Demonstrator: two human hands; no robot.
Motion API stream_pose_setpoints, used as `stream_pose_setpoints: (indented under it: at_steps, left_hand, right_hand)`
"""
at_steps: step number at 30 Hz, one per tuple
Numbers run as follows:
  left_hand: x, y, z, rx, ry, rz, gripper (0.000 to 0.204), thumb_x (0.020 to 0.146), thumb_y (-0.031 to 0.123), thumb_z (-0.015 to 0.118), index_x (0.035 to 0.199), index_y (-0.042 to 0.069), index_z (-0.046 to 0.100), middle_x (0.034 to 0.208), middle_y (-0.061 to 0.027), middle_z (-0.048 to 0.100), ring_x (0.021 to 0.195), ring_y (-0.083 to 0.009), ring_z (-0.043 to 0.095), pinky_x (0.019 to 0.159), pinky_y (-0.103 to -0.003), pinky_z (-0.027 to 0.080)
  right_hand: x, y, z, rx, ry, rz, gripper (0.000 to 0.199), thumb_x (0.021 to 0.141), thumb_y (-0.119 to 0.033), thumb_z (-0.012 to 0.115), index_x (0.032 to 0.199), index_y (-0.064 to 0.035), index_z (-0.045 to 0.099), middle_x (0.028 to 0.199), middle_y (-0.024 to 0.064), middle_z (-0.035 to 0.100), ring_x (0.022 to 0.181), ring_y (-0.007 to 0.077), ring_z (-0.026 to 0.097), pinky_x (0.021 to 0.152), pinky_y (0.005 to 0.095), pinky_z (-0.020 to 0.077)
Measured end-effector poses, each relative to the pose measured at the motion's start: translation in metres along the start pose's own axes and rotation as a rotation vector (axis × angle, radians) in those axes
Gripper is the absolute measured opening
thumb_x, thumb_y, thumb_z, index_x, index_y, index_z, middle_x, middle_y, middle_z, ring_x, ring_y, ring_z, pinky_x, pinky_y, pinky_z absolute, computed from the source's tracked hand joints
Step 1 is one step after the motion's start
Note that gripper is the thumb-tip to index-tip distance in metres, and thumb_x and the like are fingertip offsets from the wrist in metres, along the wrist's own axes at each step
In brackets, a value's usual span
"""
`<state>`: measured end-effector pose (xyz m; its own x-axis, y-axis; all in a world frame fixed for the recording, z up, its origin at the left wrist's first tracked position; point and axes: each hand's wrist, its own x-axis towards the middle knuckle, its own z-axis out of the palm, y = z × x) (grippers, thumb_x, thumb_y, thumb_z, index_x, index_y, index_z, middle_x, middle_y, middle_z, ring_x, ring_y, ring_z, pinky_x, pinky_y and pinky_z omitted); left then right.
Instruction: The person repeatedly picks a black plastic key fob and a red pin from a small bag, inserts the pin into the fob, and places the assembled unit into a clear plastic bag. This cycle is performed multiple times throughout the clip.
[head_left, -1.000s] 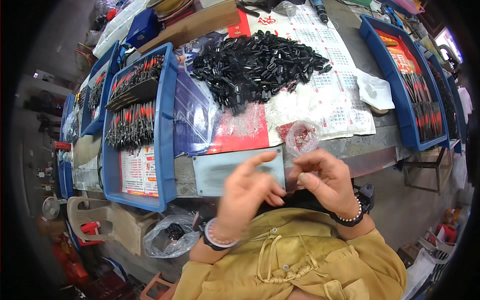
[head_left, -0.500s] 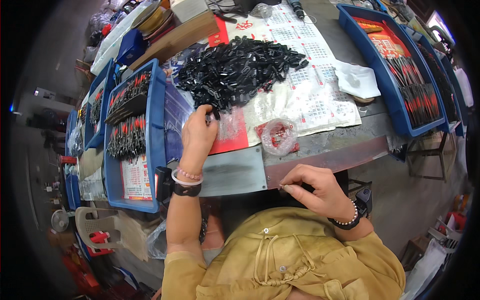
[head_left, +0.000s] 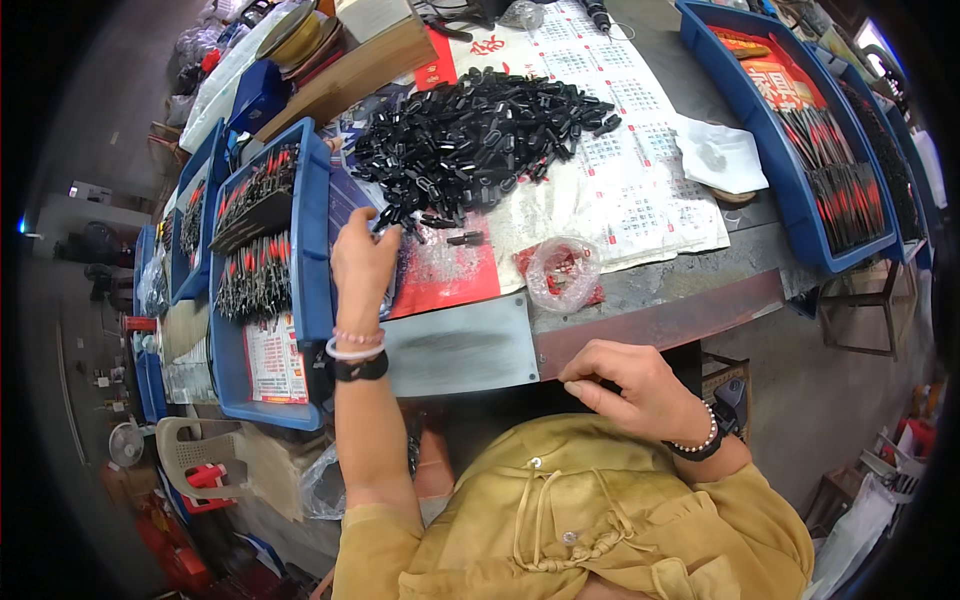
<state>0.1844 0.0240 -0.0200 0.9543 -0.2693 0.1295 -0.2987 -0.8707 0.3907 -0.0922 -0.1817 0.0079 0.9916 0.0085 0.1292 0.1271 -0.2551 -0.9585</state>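
Note:
A heap of small glossy black plastic pieces [head_left: 480, 140] lies on a printed paper sheet. My left hand [head_left: 362, 265] hovers by the heap's near left edge, above dark blue paper. Its thumb and forefinger are bent but apart, with nothing visible held between them. A single black piece [head_left: 465, 239] lies loose on the red part of the paper, right of this hand. Near the table's front edge, my right hand [head_left: 630, 385] has thumb and forefinger pressed together. Whatever they may hold is hidden.
A blue tray [head_left: 318, 270] of black-and-red parts stands at left, another blue tray [head_left: 815, 215] at right. A clear plastic ring-shaped roll [head_left: 562, 275] and a metal plate [head_left: 460, 345] lie near the front edge. A white sheet [head_left: 715, 155] sits by the right tray.
My left hand has drawn back to the left from the heap, its fingers parting. One loose black piece now shows on the red paper. My right hand has shifted slightly, staying pinched.

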Motion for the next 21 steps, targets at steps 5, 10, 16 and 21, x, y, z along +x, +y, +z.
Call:
stream_pose_setpoints:
  at_steps: [5,10,16,21]
  left_hand:
    - [0.003,-0.004,0.012,-0.065,-0.043,0.055,0.03,0.077,0.025,0.072,0.087,-0.002,0.062,0.074,-0.019,0.065,0.072,-0.0359,0.063,0.069,-0.042,0.049]
    - [-0.013,0.008,0.004,-0.159,-0.15,0.015,0.032,0.075,0.024,0.075,0.075,-0.003,0.059,0.068,-0.0167,0.062,0.063,-0.0292,0.059,0.063,-0.038,0.046]
    - [-0.069,0.043,-0.031,-0.466,-0.082,-0.014,0.022,0.077,0.011,0.075,0.077,-0.002,0.056,0.063,-0.0057,0.056,0.057,-0.0114,0.045,0.053,-0.028,0.039]
    - [-0.136,0.086,-0.04,-0.396,-0.195,0.336,0.016,0.077,0.002,0.07,0.084,0.002,0.056,0.072,-0.0106,0.057,0.056,-0.0252,0.055,0.053,-0.035,0.044]
  right_hand:
    - [0.001,0.002,0.008,-0.039,-0.043,-0.016,0.008,0.084,-0.005,0.062,0.091,-0.0001,0.061,0.084,0.013,0.061,0.076,0.0307,0.061,0.066,0.0361,0.0495]
    - [0.002,0.007,0.012,-0.075,-0.082,-0.064,0.008,0.084,-0.003,0.063,0.091,-0.0002,0.062,0.085,0.0117,0.063,0.074,0.0285,0.062,0.065,0.0345,0.0493]
    - [0.003,-0.003,0.008,0.01,0.034,0.027,0.015,0.085,-0.007,0.063,0.099,-0.0006,0.061,0.087,0.0124,0.063,0.076,0.0262,0.064,0.067,0.033,0.0512]
    - [0.012,-0.006,0.014,0.401,0.247,0.18,0.031,0.088,-0.005,0.063,0.118,-0.0021,0.056,0.088,0.0054,0.063,0.076,0.0086,0.06,0.067,0.0237,0.0495]
